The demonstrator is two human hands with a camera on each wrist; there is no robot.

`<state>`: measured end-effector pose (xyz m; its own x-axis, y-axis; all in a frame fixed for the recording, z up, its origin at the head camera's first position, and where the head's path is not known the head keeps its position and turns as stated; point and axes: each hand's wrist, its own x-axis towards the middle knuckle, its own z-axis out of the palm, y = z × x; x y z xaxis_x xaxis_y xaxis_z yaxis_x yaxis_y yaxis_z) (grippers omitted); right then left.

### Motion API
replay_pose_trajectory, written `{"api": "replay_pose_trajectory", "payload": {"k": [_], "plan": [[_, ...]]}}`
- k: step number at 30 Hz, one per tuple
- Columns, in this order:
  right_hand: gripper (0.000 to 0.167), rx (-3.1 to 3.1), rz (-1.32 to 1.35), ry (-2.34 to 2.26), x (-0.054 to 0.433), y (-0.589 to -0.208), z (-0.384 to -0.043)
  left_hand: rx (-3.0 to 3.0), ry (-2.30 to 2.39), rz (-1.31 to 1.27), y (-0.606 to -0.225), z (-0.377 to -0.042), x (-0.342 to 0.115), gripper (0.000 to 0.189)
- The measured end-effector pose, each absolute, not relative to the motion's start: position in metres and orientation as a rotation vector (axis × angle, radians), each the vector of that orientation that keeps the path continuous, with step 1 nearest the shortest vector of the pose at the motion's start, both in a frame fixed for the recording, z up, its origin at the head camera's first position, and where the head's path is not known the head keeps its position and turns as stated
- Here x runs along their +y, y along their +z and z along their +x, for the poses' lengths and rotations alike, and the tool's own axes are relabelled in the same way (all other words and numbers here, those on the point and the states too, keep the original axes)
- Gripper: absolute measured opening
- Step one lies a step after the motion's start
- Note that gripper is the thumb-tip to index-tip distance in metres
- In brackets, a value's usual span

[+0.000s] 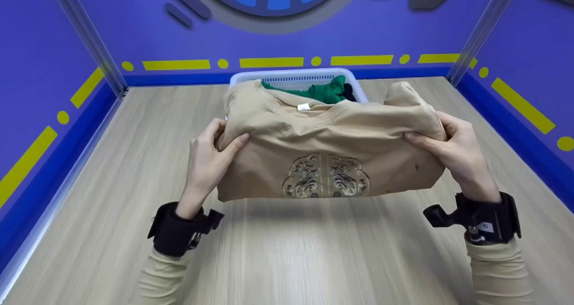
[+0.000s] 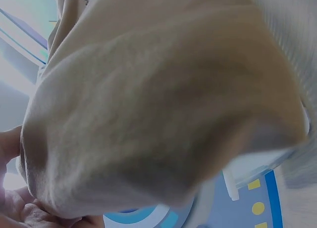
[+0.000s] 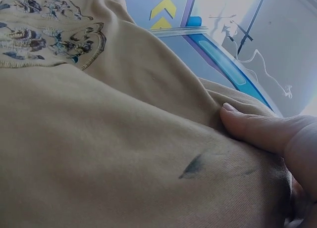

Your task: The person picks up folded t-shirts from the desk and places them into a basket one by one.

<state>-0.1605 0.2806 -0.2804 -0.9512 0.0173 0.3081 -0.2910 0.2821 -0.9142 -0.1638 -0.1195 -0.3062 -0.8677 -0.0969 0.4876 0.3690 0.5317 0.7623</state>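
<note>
A folded tan T-shirt (image 1: 269,161) hangs above the table, stretched between both hands. Its round neckline with a white label faces up and away, and a dark embroidered emblem (image 1: 326,176) sits on the front. At the left side my left hand (image 1: 208,157) grips the shirt, thumb on the near face and fingers behind. My right hand (image 1: 464,154) pinches the opposite side the same way. In the right wrist view the right thumb (image 3: 257,131) presses on the fabric near a dark mark. Fabric fills most of the left wrist view, hiding most of the left fingers.
Behind the shirt, a white plastic basket (image 1: 242,76) stands near the back wall. Green clothing (image 1: 329,90) and something black (image 1: 349,92) lie in it. Blue panels (image 1: 287,45) enclose the wood-grain table (image 1: 287,260) at the back and sides.
</note>
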Motion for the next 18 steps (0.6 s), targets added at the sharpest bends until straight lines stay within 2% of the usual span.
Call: {"api": "replay_pose_trajectory", "payload": {"k": [18], "plan": [[0.021, -2.274, 0.246, 1.733, 0.2805, -0.2823, -0.1624, -2.288, -1.310, -0.215, -0.3083, -0.1648, -0.1195, 0.028]]}}
